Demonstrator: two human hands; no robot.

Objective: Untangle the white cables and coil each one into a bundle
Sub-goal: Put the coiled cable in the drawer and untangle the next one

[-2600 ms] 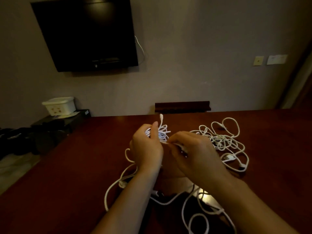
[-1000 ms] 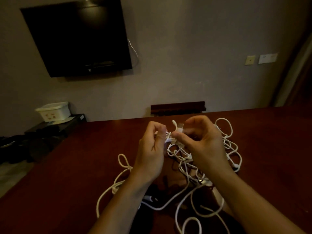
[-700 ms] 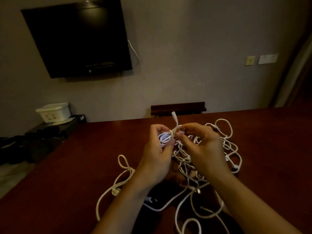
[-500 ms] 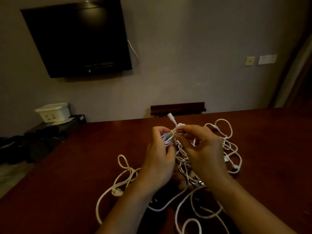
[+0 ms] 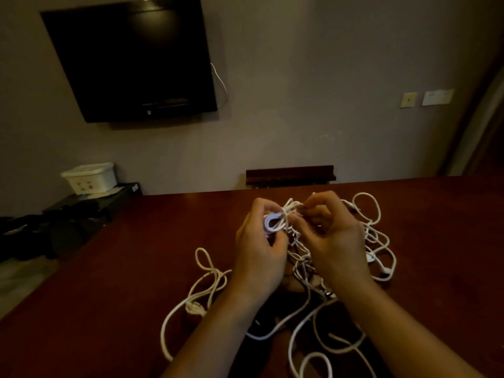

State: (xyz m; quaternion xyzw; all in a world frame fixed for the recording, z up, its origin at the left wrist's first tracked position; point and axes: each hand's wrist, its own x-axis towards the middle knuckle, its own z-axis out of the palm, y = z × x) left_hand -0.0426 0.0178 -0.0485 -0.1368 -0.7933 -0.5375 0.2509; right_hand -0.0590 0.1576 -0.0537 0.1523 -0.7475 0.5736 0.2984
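Above the dark red table (image 5: 109, 282), my left hand (image 5: 259, 249) grips a small coiled bundle of white cable (image 5: 274, 222). My right hand (image 5: 332, 236) pinches the loose end of that same cable (image 5: 293, 207) just right of the bundle, fingertips nearly touching the left hand. Under and behind both hands lies a tangle of white cables (image 5: 373, 236). Loose white loops (image 5: 210, 274) trail to the left and toward the table's near edge. Part of the tangle is hidden by my hands and forearms.
A black television (image 5: 131, 58) hangs on the wall at the back left. A chair back (image 5: 290, 174) rises past the table's far edge. At the left a white box (image 5: 90, 177) sits on a low dark stand (image 5: 90, 203).
The cable's end, which stuck up between my hands, has been folded down against the bundle. My right hand has shifted slightly right and the bundle shows more loops.
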